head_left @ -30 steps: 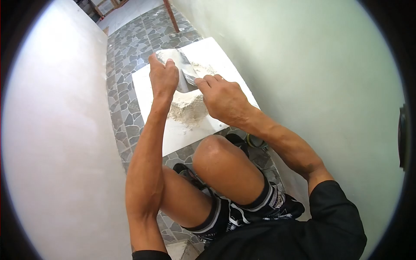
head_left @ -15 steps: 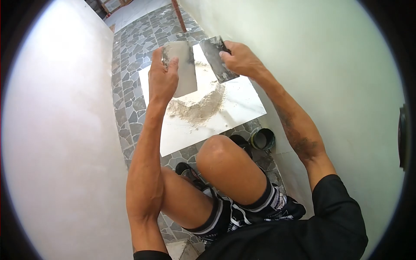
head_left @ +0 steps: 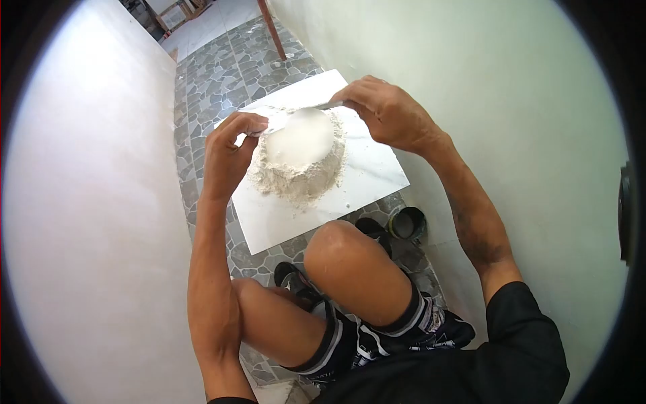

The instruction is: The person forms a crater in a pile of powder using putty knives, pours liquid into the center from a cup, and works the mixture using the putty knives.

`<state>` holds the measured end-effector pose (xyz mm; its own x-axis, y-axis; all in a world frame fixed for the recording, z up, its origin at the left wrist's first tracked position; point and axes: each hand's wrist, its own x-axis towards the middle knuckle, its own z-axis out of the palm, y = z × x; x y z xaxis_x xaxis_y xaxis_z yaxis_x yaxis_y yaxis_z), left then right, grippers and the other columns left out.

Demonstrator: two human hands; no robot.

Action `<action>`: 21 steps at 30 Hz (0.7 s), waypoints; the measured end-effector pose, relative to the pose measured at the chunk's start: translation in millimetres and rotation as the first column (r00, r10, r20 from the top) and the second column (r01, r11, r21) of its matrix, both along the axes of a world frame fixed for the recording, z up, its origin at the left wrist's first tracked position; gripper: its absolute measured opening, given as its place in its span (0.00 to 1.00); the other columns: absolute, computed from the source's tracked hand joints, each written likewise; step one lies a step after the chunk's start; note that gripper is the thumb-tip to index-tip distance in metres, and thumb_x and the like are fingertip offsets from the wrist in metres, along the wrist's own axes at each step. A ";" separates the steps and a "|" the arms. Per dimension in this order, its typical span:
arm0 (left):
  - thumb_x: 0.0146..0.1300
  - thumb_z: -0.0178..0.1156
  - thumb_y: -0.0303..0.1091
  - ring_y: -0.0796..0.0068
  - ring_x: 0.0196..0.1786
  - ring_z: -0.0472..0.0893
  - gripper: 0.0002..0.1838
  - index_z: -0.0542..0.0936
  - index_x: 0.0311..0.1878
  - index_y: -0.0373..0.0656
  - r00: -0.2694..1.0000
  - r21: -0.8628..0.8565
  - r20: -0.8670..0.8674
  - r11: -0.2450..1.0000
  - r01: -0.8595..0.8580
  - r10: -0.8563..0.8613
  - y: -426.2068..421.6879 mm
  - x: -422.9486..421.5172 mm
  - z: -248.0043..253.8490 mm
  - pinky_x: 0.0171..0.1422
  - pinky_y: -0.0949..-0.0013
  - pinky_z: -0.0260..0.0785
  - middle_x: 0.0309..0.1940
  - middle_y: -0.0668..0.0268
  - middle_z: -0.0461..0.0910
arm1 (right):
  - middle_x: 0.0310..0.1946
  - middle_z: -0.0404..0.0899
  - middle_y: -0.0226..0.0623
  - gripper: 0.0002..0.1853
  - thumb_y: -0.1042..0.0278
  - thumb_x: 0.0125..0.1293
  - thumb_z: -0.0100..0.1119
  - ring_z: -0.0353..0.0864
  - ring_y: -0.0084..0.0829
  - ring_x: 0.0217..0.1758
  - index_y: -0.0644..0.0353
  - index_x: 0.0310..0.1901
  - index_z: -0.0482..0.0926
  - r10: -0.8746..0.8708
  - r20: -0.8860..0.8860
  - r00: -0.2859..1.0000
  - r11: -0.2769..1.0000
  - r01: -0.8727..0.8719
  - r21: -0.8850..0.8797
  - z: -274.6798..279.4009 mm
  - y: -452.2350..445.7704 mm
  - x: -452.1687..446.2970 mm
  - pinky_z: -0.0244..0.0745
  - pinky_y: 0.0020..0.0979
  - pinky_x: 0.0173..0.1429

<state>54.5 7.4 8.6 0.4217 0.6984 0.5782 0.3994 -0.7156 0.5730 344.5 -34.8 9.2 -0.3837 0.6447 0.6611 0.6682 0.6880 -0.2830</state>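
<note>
A ring of pale powder (head_left: 296,178) lies on a white marble-look board (head_left: 367,172), with a pool of milky white liquid (head_left: 301,138) in its middle. My right hand (head_left: 393,114) grips a flat scraper (head_left: 327,106), now seen nearly edge-on over the far right rim of the powder. On the left side of the ring, my left hand (head_left: 229,148) is closed with the fingers pinched on the other scraper. That blade is almost wholly hidden, turned edge-on beside the fingertips.
A small dark tub with grey contents (head_left: 406,223) stands by the right wall (head_left: 538,135), next to my foot. My bent knee (head_left: 340,249) is close to the board's near edge. A reddish-brown post (head_left: 272,30) rises beyond the board. Stone-pattern tiles (head_left: 202,87) cover the floor between two walls.
Both scrapers have turned from face-on to nearly edge-on. My hands have come lower and nearer the powder, the left moving leftward. The white pool shows more fully.
</note>
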 end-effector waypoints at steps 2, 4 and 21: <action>0.56 0.60 0.11 0.70 0.44 0.85 0.10 0.81 0.38 0.37 1.000 0.004 -0.018 1.000 0.011 -0.011 -5.0 -3.6 1.8 0.51 0.70 0.77 0.41 0.64 0.86 | 0.40 0.85 0.36 0.09 0.80 0.67 0.60 0.82 0.38 0.47 0.59 0.47 0.82 0.036 0.033 0.999 0.999 -0.037 0.035 -2.7 -5.1 -4.0 0.80 0.36 0.51; 0.56 0.60 0.11 0.70 0.44 0.85 0.11 0.81 0.37 0.37 0.999 0.033 -0.045 0.999 0.021 -0.020 -9.1 -5.1 2.9 0.50 0.70 0.77 0.41 0.64 0.86 | 0.41 0.85 0.34 0.10 0.80 0.65 0.61 0.82 0.37 0.49 0.58 0.47 0.82 0.051 0.066 0.997 0.998 -0.054 0.043 -7.1 -5.5 -7.8 0.78 0.38 0.55; 0.57 0.63 0.14 0.71 0.45 0.84 0.08 0.81 0.38 0.37 0.989 -0.051 0.024 0.988 0.149 -0.148 -3.7 26.9 -23.7 0.53 0.70 0.75 0.41 0.63 0.85 | 0.38 0.85 0.45 0.13 0.80 0.63 0.52 0.83 0.46 0.46 0.61 0.47 0.81 -0.009 0.191 0.982 0.994 0.030 -0.106 -58.7 68.2 -3.5 0.77 0.43 0.51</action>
